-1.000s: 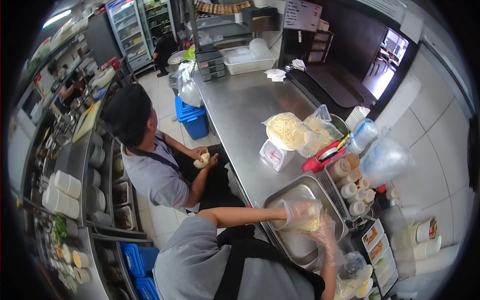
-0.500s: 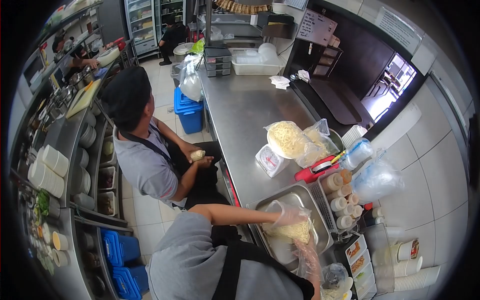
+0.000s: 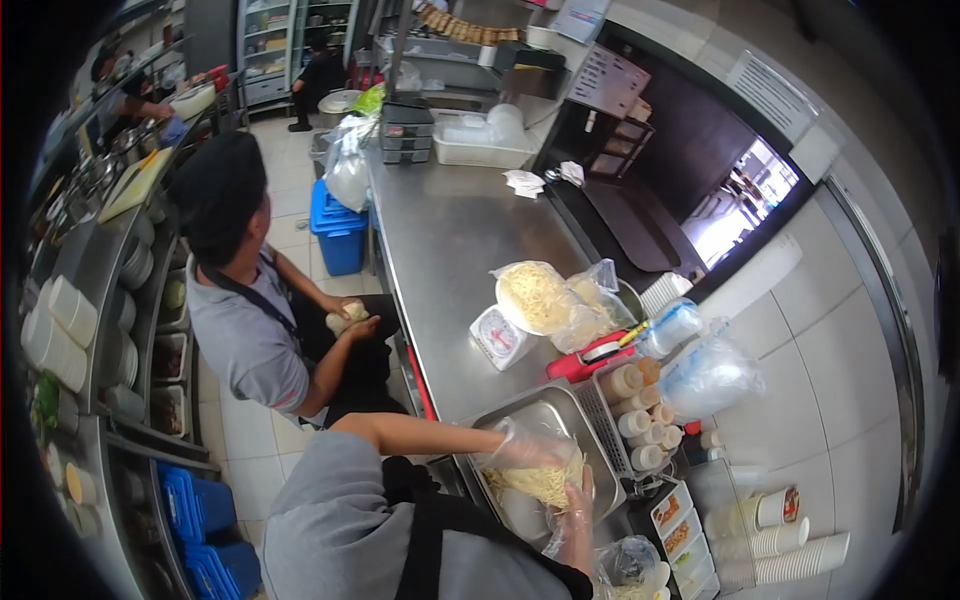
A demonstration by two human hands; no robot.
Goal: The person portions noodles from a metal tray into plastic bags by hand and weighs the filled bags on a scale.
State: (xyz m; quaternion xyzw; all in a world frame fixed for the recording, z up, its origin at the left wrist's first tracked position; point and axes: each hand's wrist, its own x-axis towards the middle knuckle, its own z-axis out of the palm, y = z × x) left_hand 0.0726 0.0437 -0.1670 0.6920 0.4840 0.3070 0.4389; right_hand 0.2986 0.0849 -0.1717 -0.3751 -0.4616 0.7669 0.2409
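My left hand (image 3: 522, 447), in a clear plastic glove, is closed over the upper side of a bundle of pale noodles (image 3: 548, 485). From the lower right, my gloved right hand (image 3: 574, 505) grips the same bundle with its fingers bent against it. Both hands are over a deep steel pan (image 3: 462, 418); some strands lie in its left part. Beyond the pan, a white dial scale (image 3: 500, 338) carries a plate heaped with noodles (image 3: 535, 297), partly wrapped in clear plastic.
A co-worker (image 3: 245, 320) stands at the left, holding a small pale wrapped bundle (image 3: 347, 316). Sauce bottles in a grey basket (image 3: 612, 420) border the pan's right side. A red tape dispenser (image 3: 575, 366), food containers (image 3: 678, 535) and stacked cups (image 3: 800, 560) are nearby.
The whole view has shifted, so the counter and pan appear further left. My hands still hold the noodles over the pan, with my right fingers now higher along the bundle's side.
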